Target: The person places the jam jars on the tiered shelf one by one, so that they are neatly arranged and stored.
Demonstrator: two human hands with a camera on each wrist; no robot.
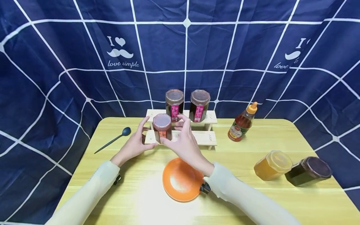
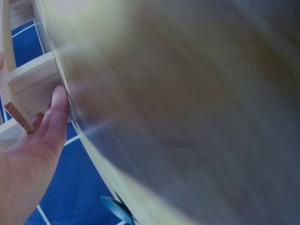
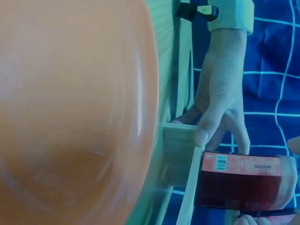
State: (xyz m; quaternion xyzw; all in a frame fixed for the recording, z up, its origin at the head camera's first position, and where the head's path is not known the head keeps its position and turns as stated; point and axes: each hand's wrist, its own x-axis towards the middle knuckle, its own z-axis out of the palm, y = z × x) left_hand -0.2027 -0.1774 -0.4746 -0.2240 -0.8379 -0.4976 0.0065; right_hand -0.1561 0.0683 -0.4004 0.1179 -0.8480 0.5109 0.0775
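A jar with a frosted lid and orange-red label [image 1: 162, 125] stands upright at the left end of the lower tier of a small two-tier wooden shelf [image 1: 198, 137]. My left hand [image 1: 134, 145] spreads around that end. Its thumb touches the board's front edge, and the index finger rises beside the jar, as the right wrist view shows. In the left wrist view, its fingers [image 2: 57, 110] reach past the board's end to the support. My right hand [image 1: 187, 143] is at the jar's right, fingers loosely bent beside it, thumb overlapping its front in the head view.
Two dark jars with pink labels [image 1: 175, 107] stand on the upper tier. An orange plate [image 1: 181, 184] lies below my right forearm. To the right are a sauce bottle [image 1: 240, 125], an amber jar [image 1: 271, 167] and a dark jar [image 1: 306, 172]. A dark spoon [image 1: 116, 137] lies left.
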